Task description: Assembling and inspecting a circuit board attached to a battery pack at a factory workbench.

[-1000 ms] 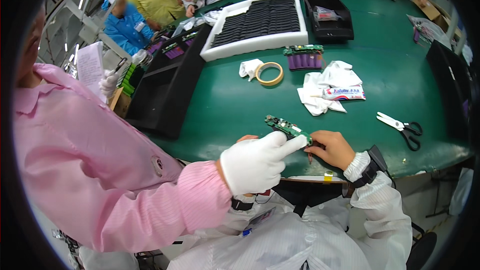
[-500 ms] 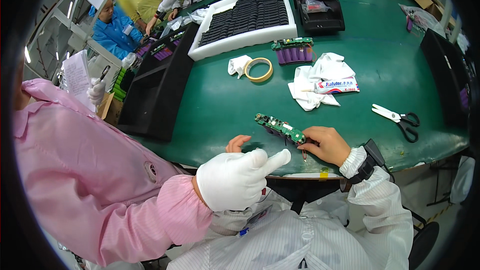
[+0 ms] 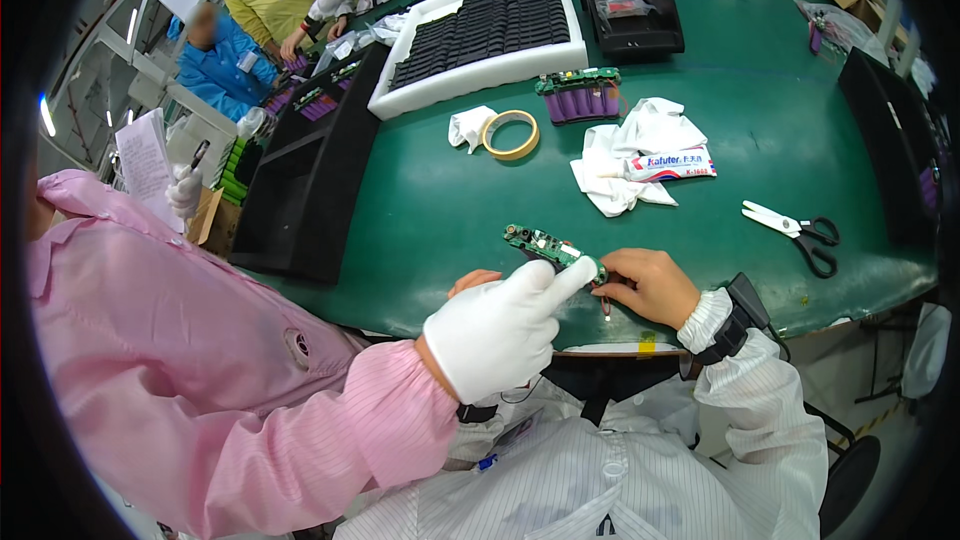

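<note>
Pinching the light, stiff, fragile circuit board (image 3: 545,245) by its 4 o'clock end, your right hand (image 3: 650,285) should keep to the edges. Your left hand (image 3: 472,282) grip: cannot tell.

Narrow green circuit board (image 3: 548,246) on green table

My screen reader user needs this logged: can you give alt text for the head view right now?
A bare right hand and left hand hold a small green circuit board over a green table, while a co-worker's white-gloved hand in a pink sleeve points at it. Farther back lie a tape roll, white cloths and scissors.
</note>
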`<state>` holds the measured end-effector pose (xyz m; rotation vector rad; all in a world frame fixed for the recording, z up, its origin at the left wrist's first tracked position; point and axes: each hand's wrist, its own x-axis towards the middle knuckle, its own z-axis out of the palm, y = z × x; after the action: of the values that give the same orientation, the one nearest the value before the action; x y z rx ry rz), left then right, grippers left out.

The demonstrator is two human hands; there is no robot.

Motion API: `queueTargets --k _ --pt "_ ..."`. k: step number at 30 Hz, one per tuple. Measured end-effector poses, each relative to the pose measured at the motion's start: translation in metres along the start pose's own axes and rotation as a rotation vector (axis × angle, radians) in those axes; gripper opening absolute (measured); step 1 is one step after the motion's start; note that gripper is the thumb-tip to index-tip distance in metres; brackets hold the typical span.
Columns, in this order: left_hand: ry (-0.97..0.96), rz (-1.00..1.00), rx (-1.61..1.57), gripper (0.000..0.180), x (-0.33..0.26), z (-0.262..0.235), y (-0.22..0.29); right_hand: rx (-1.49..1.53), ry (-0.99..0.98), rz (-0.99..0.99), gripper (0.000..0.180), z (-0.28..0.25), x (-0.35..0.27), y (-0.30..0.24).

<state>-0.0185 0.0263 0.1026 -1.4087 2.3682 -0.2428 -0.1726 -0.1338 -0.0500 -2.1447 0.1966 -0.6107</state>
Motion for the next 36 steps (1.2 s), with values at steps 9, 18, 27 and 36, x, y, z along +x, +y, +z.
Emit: queueTargets --k 9,18,27,36 --pt "-0.068 0.076 -0.066 0.012 0.012 0.017 -0.002 -0.009 -0.001 -0.003 0.028 0.0 0.0 0.002" --pt "0.336 -0.086 -0.216 0.012 -0.011 0.111 0.033 -0.004 0.008 -0.016 0.029 0.0 0.0 -0.001" --pt "1.097 -1.143 -0.886 0.03 0.003 0.177 0.063 -0.01 0.006 -0.008 0.026 0.002 0.001 0.002" --pt "1.08 -1.116 -0.811 0.033 0.006 0.173 0.058 0.058 -0.022 0.096 0.029 -0.001 -0.002 0.01"
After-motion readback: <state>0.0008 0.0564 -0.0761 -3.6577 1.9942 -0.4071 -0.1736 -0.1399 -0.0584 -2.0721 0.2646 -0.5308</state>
